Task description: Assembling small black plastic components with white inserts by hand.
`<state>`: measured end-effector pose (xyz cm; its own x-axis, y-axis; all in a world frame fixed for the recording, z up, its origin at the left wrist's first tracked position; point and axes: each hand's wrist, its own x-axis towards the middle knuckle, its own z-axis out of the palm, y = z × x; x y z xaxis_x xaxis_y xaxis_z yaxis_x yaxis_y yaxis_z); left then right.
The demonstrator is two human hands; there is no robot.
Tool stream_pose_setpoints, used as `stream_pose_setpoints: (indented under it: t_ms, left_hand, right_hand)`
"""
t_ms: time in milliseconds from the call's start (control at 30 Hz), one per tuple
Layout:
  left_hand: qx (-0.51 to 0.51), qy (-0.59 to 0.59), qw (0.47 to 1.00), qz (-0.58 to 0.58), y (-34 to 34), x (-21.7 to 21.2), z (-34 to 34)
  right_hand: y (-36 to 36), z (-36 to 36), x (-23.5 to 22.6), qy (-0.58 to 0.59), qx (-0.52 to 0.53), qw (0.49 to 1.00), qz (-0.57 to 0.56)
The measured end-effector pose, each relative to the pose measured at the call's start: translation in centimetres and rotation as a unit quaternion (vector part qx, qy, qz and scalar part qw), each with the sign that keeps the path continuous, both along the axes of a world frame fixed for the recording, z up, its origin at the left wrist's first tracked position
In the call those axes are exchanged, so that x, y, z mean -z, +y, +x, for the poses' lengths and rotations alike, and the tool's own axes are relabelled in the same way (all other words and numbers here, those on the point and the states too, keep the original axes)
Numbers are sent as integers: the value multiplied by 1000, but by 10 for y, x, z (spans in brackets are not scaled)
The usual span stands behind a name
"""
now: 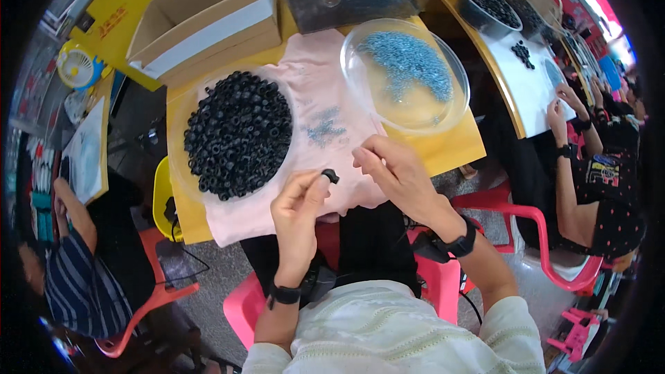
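My left hand (296,209) is closed in a pinch around a small black ring-shaped part (330,176), held above the pink cloth (312,62). To its right, a short gap away, my right hand (402,179) has its thumb and forefinger pressed together. Whatever those fingertips may hold is too small to make out. Many similar black ring-shaped parts (239,135) fill a clear round tray at the left. A loose scatter of tiny blue-grey pieces (324,128) lies on the cloth beyond my hands. More such pieces lie in a clear round tub (465,93) at the right.
An open cardboard box (208,34) and a clear bin (346,7) of black parts stand at the back of the yellow table (460,145). A yellow bucket (163,194) is below the left edge. People work at tables on both sides, near a red chair (526,215).
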<state>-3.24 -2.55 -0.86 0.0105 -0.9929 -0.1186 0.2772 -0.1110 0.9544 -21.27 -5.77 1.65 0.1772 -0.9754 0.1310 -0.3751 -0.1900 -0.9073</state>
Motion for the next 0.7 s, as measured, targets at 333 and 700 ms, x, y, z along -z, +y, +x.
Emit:
stream_pose_setpoints:
  t_ms: [333, 700]
  left_hand:
    - [51, 223, 969, 98, 14, -17, 1]
    - [-13, -87, 995, -39, 0, -29, 22]
  right_hand:
    - [18, 12, -27, -2, -73, 993, -98]
    - [-46, -5, -56, 93, -94, 980, -150]
